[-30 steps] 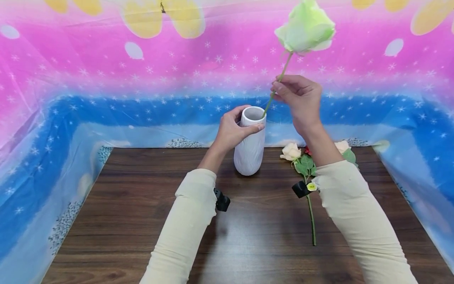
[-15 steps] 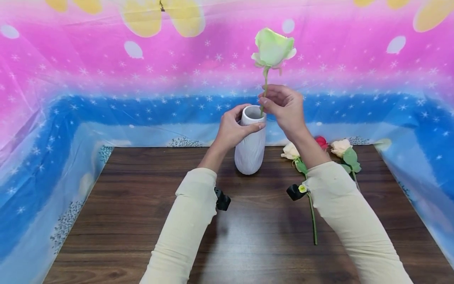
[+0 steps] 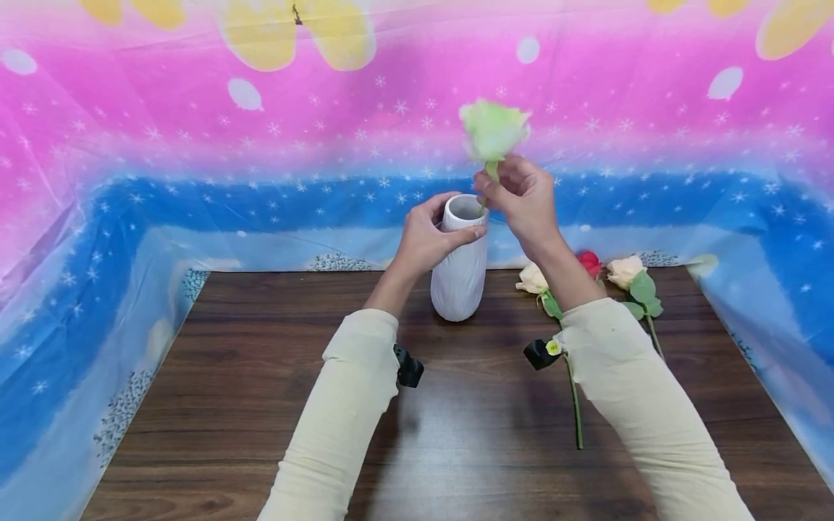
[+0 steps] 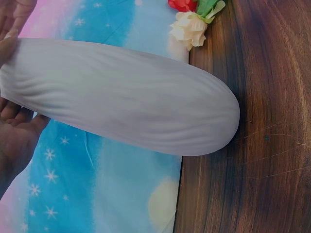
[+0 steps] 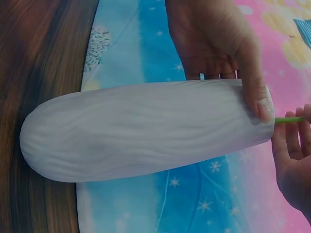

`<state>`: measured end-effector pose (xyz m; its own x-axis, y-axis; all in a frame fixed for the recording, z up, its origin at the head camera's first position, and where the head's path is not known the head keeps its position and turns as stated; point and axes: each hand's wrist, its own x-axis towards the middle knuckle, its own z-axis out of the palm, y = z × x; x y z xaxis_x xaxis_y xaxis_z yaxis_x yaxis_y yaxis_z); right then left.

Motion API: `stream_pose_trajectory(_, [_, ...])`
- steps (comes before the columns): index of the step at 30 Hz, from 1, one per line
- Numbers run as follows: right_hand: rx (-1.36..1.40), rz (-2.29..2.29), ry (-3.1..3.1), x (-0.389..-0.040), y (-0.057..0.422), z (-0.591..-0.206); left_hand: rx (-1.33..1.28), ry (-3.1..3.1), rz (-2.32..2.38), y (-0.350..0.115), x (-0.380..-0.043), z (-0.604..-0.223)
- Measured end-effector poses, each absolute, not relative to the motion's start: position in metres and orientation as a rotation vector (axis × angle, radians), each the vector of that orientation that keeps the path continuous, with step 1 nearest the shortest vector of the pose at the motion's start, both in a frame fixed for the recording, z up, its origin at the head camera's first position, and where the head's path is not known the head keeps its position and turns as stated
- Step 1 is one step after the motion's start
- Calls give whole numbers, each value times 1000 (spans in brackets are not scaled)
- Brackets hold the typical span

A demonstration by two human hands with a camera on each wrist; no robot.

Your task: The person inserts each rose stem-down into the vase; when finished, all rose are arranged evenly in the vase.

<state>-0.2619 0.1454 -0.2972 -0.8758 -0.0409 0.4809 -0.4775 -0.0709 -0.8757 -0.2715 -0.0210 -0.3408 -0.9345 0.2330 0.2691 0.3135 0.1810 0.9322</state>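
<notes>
A white ribbed vase [image 3: 459,278] stands upright near the back of the table. My left hand [image 3: 425,233] grips it just below the rim, thumb across the front. Above the rim's right side, my right hand [image 3: 524,206] pinches the stem of a pale green rose [image 3: 495,130]. The stem's lower part goes into the vase mouth and is hidden there. In the right wrist view a short piece of green stem [image 5: 289,119] shows between the rim and the right fingers. The left wrist view is mostly filled by the vase wall [image 4: 121,97].
Right of the vase lie a cream rose [image 3: 533,278], a red rose [image 3: 589,263] and a peach rose [image 3: 627,271] on the dark wooden table [image 3: 260,391]. The right forearm partly covers them. A patterned cloth [image 3: 313,210] rises behind the table.
The green rose has come down and left, its stem sliding deeper into the vase and its bloom now just above my right hand. The left hand and vase have stayed put.
</notes>
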Motion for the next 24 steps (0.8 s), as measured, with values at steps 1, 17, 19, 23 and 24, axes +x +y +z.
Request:
stream_pose_trajectory(1, [553,2015,-1907,-262,145,-297,-547,-2366,-1890,-21,-271,-341])
stream_pose_trajectory(17, [381,1571,-2305,-261,151,-313,-558,-2365,-1871,-21,-272,-342])
stream_pose_trajectory(19, [373,1556,-2342,-261,154,-315,-555,-2361,-1879,-21,-271,-342])
stream_pose_trajectory(23, [370,1584,-2375,-259,158,-321,-551,-2355,-1886,-21,-271,-342])
stream_pose_trajectory(24, [369,1603,-2372,-258,159,-322,-551,-2356,-1885,-21,-271,-342])
